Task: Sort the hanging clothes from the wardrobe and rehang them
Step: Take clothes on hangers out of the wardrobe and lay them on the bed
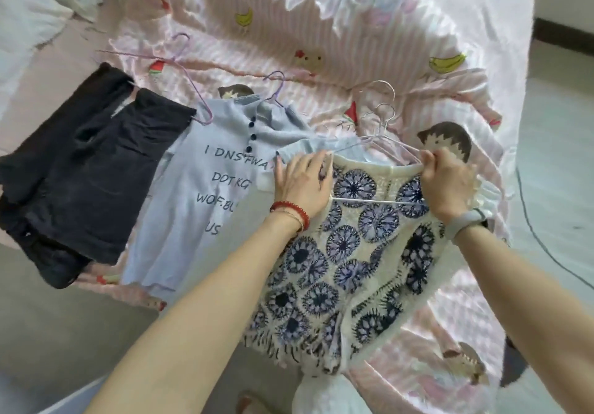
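Three garments lie side by side on the bed [385, 28], which is covered by a pink striped sheet with cartoon prints. The crochet top [353, 253], cream with blue and navy flower medallions, lies nearest the bed's right edge, its hem toward the near edge. A white wire hanger [379, 201] is partly inside it: the bottom bar shows across the open knit, and the hook lies on the sheet beyond the neckline.

Left hand [302, 182]: fingers extended and flat, pressing on the left shoulder of the crochet top. It grips nothing.

Right hand [450, 182]: fingers curled, pinching the right shoulder edge of the top where the hanger arm meets it.

Handling properties, as judged:
- The crochet top is light, soft and loosely knit. It will stretch and sag under its own weight.
- The open holes can snag on the hanger ends. Seat each shoulder gradually.
- Take hold at the shoulder seams or neckline, not at the fringe hem.
- The wire hanger is thin and stiff. Lift by the hook once both shoulders are seated.

The grey-blue lettered top [205, 195] lies at the middle of the bed on a lilac hanger [274, 90]. A dark garment [80, 169] lies toward the left edge. Another lilac hanger [180, 60] lies bare on the sheet beyond it.
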Motion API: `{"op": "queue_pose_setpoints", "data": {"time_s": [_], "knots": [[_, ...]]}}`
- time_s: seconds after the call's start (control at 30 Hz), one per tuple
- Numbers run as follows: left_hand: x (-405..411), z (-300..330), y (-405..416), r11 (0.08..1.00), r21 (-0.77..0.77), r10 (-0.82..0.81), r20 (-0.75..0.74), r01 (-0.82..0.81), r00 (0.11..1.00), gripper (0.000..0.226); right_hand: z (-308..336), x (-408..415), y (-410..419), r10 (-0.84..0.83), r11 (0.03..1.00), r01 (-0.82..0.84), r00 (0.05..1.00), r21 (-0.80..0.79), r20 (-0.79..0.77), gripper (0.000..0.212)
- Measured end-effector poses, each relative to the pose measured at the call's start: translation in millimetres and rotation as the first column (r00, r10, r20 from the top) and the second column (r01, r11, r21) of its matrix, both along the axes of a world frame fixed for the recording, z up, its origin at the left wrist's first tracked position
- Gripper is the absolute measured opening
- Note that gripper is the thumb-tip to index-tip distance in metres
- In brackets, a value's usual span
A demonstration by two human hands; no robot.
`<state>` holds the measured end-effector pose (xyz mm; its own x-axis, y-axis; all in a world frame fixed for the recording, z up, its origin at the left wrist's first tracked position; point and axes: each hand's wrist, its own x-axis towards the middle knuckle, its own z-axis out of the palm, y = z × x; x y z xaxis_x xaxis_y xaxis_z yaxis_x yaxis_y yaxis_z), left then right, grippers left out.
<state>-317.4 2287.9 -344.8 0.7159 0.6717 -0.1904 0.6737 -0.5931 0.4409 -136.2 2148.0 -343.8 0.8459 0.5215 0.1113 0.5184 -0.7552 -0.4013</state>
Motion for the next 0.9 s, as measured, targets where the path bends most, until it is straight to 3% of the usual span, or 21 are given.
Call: {"op": "queue_pose_setpoints", "data": {"time_s": [0.1, 0.17, 0.3, 0.4, 0.5, 0.63, 0.8, 0.9], "knots": [[36.2, -33.0, 0.0, 0.988, -0.141, -0.085, -0.118, 0.068, 0.989, 0.055, -18.5, 50.6, 10.2, -0.142, 0.99, 0.142, 0.99, -0.022, 0.007, 0.031], [41.3, -61.4, -7.9, 0.959, -0.254, -0.194, -0.263, 0.126, 0.945, 0.06, -41.2, 73.1, 16.2, -0.193, 0.978, 0.181, 0.972, -0.1, -0.136, 0.029], [24.0, -109.6, -32.5, 0.895, -0.415, -0.371, -0.482, 0.166, 0.794, 0.065, -97.8, 70.1, 15.7, -0.034, 0.915, -0.16, 0.884, -0.37, -0.467, 0.056], [17.7, -123.0, -41.7, 0.889, -0.419, -0.396, -0.497, 0.185, 0.773, 0.063, -127.1, 50.4, 9.8, 0.006, 0.832, -0.317, 0.825, -0.455, -0.565, 0.057], [23.3, -115.3, -32.2, 0.919, -0.353, -0.323, -0.419, 0.176, 0.849, 0.056, -126.3, 40.0, 14.5, 0.0, 0.847, -0.243, 0.889, -0.472, -0.458, 0.055], [12.4, -85.2, -8.1, 0.988, -0.126, -0.121, -0.279, 0.088, 0.953, 0.051, -98.9, 9.1, 37.8, 0.185, 0.871, -0.314, 0.922, -0.378, -0.339, 0.053], [-68.1, -29.2, 28.6, 0.983, 0.166, 0.126, -0.263, -0.084, 0.957, 0.051, -39.0, -65.7, 88.3, 0.423, 0.861, -0.48, 0.859, -0.168, -0.286, 0.045], [-148.7, 12.5, 37.0, 0.918, 0.289, 0.328, -0.165, -0.272, 0.93, 0.049, 1.0, -134.6, 122.7, 0.603, 0.778, -0.627, 0.767, -0.053, -0.22, 0.04]]}}
